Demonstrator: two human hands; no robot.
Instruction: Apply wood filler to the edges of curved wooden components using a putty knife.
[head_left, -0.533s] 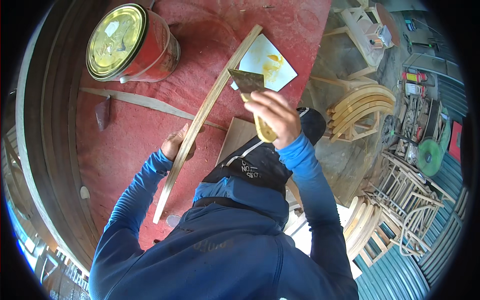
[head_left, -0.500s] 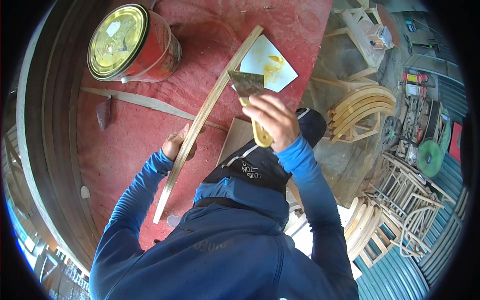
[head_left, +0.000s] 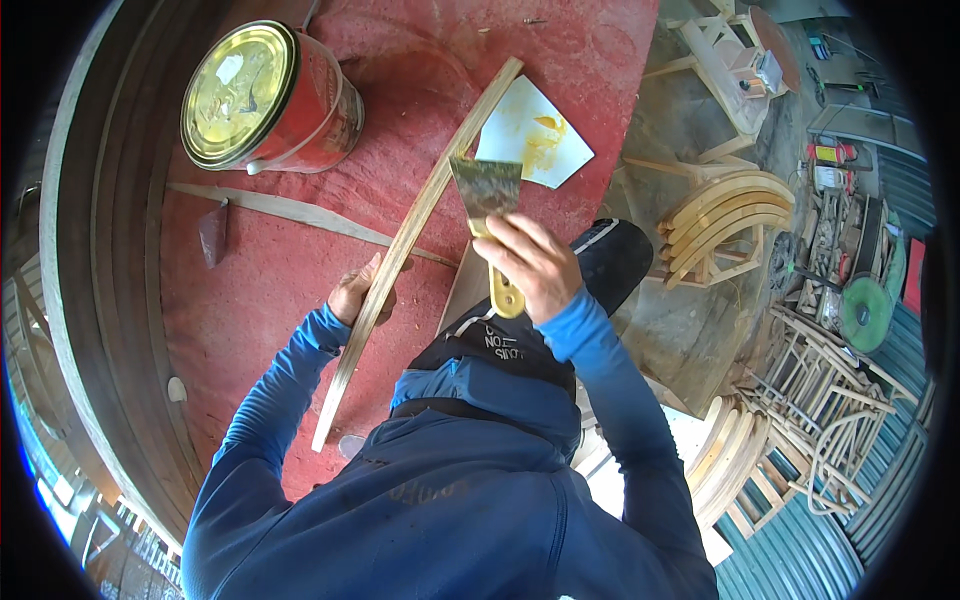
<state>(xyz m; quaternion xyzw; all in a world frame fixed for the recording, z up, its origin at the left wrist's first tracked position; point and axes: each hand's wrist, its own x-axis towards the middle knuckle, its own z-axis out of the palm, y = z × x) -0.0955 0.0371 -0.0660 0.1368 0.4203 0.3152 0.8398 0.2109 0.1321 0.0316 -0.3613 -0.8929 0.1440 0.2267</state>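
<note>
My left hand [head_left: 358, 292] is closed around a long, narrow, slightly curved wooden strip [head_left: 415, 222], which slants from lower left to upper right over the red surface. In my right hand [head_left: 537, 262] is a putty knife [head_left: 505, 290] with a yellowish handle. Its broad, smeared metal blade [head_left: 487, 186] points away from me, with one corner at or very near the strip's right edge; contact is hard to tell. Just beyond the blade lies a white square board [head_left: 560, 155] with a yellow-brown paste smear [head_left: 545, 140], partly behind the strip.
A red bucket [head_left: 325, 115] with a gold lid stands at the far left. A thin wooden piece [head_left: 285, 205] and a dark reddish scrap [head_left: 213, 235] lie nearer. Curved timbers [head_left: 125, 270] border the left side. Curved wooden parts [head_left: 725, 225] and a green fan [head_left: 866, 313] are off to the right.
My right hand has moved left and slightly toward me with the putty knife, whose handle is now more upright. My left hand keeps its hold on the strip.
</note>
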